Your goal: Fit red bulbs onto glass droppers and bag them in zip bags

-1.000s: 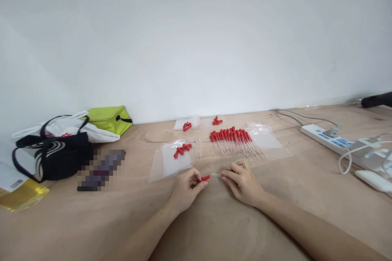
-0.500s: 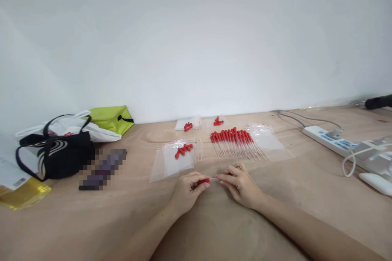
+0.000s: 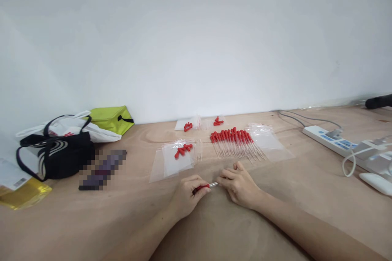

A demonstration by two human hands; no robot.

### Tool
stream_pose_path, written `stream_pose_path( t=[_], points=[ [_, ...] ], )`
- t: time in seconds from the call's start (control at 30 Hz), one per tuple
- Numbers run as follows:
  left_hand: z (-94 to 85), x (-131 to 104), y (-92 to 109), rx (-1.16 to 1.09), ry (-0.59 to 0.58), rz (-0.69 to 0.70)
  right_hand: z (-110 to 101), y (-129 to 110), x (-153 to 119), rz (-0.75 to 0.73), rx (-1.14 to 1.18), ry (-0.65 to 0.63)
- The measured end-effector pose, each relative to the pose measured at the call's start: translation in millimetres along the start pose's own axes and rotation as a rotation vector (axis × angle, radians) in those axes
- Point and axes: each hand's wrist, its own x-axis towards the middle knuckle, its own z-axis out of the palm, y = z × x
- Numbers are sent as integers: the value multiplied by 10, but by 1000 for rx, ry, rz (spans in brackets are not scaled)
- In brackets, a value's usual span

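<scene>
Holds a red cap in the left hand, pinched between thumb and fingers. Holds a thin, clear tube in the right hand, with fingertips close together. Shows just a short bit of tube in the small gap between the two hands, with one end at the mouth of the cap. Cannot tell how deep inside. Has both hands low over the bench.

Has a flat clear bag on the bench just past the left hand, with some loose caps on top. Has a few loose tubes next to that bag, past the gap between the hands. Has two more small heaps of caps farther off past the hands, near the wall.

Has a big row of droppers past the right hand, with red tops pointing away and thin tips pointing back toward the hand. Has more clear bags just to the right of that row.

Has a dark flat thing, too blocky to make out, well to the left of the left hand. Has a black bag, a white bag and a green bag beyond that. Has a power strip well to the right of the right hand, with plugs in.
</scene>
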Motion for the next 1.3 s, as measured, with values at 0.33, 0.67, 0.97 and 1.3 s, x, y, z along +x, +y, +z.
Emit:
stream_pose_path(
  t=[0.33,0.67,0.97,1.3],
  points=[
    [2,-29,35,43,-46,95,5,-111,-9,56,152,-41],
    [-14,44,-32,22,-30,77,28,-177,32,128,128,-47],
    [12,60,-211,-37,168,-201,-18,193,178,498,15,131],
    [-51,69,-59,-6,-22,-93,186,702,748,995,-71,187]
  ],
)
